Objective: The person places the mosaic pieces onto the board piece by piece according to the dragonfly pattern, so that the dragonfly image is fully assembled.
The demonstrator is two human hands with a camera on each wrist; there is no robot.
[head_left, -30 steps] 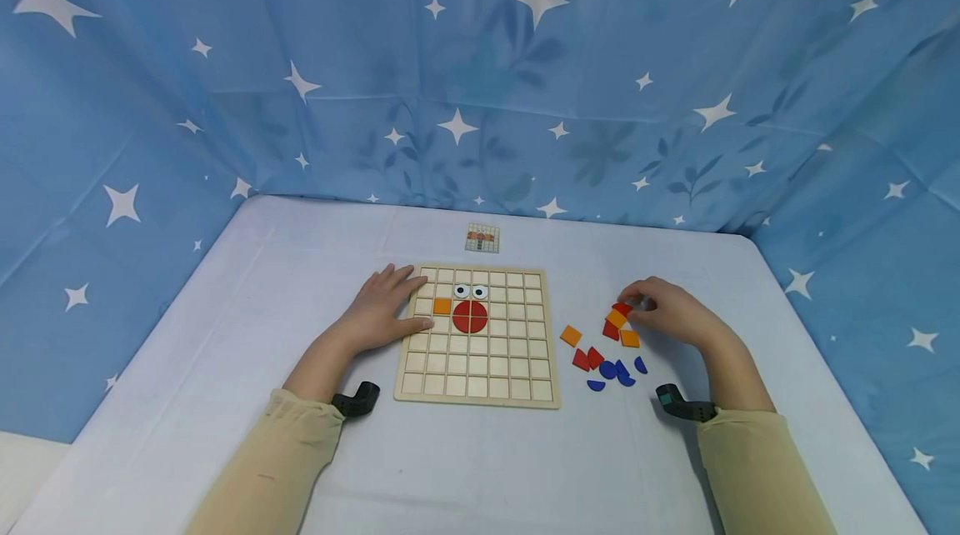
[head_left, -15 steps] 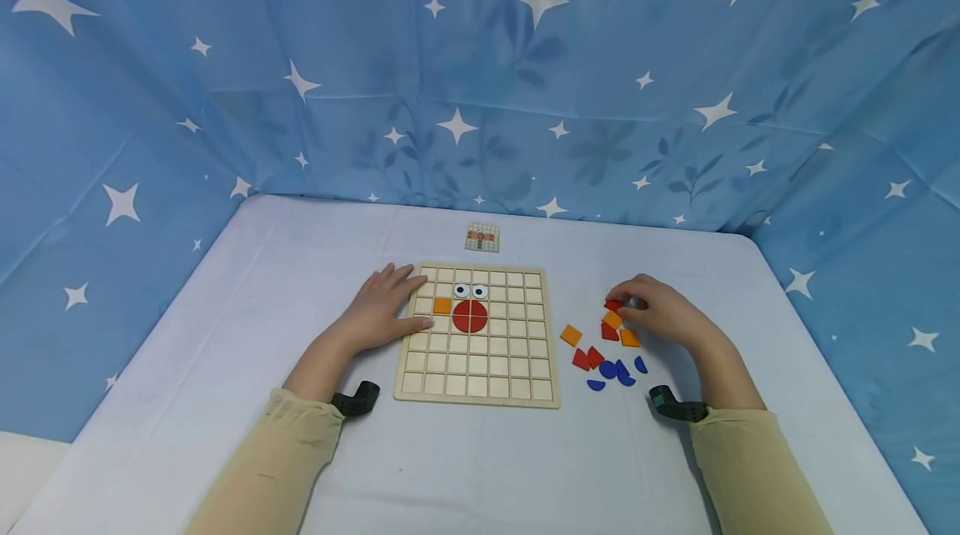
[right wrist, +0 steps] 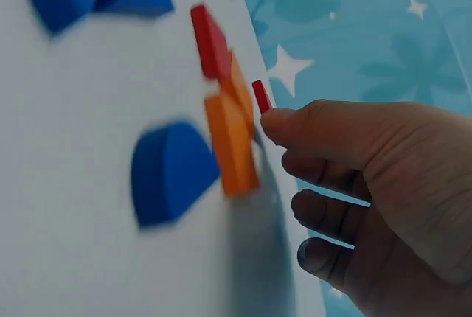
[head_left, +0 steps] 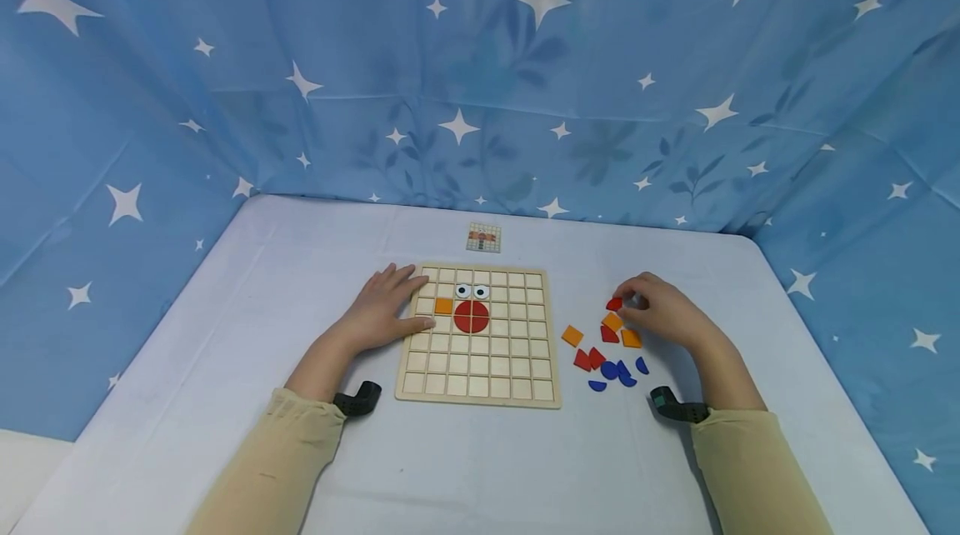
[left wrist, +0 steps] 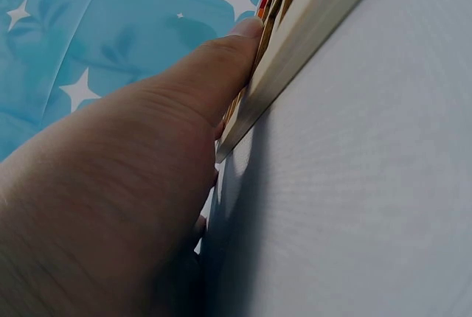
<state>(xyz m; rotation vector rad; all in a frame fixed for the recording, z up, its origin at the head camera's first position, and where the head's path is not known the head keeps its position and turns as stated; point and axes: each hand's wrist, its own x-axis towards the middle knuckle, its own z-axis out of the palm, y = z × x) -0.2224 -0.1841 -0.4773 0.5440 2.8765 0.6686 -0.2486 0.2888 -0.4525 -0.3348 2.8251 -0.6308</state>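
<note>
My left hand [head_left: 381, 307] rests spread over the left edge of a wooden grid board [head_left: 477, 393], thumb on the cells, as the left wrist view also shows. On the board lie two eye discs [head_left: 462, 291], an orange square [head_left: 443, 306] and red quarter-circles forming a disc [head_left: 471, 317]. To the right, my right hand [head_left: 660, 307] pinches a red quarter-circle tile [head_left: 614, 303] between thumb and fingers; in the right wrist view the red tile [right wrist: 262, 97] shows past the thumb tip, partly hidden. Just below it are an orange tile [head_left: 612, 322] and another red tile [head_left: 610, 335].
More loose tiles lie right of the board: an orange square [head_left: 572, 336], another orange tile [head_left: 632, 338], red tiles [head_left: 582, 360] and several blue pieces [head_left: 609, 370]. A small pattern card [head_left: 483, 237] lies behind the board. A starry blue curtain [head_left: 480, 85] borders the table.
My right hand has shifted slightly left, and the red tile at its fingertips now shows apart from the orange tile below. Those nearby tiles have slid a little left. The left hand stays put.
</note>
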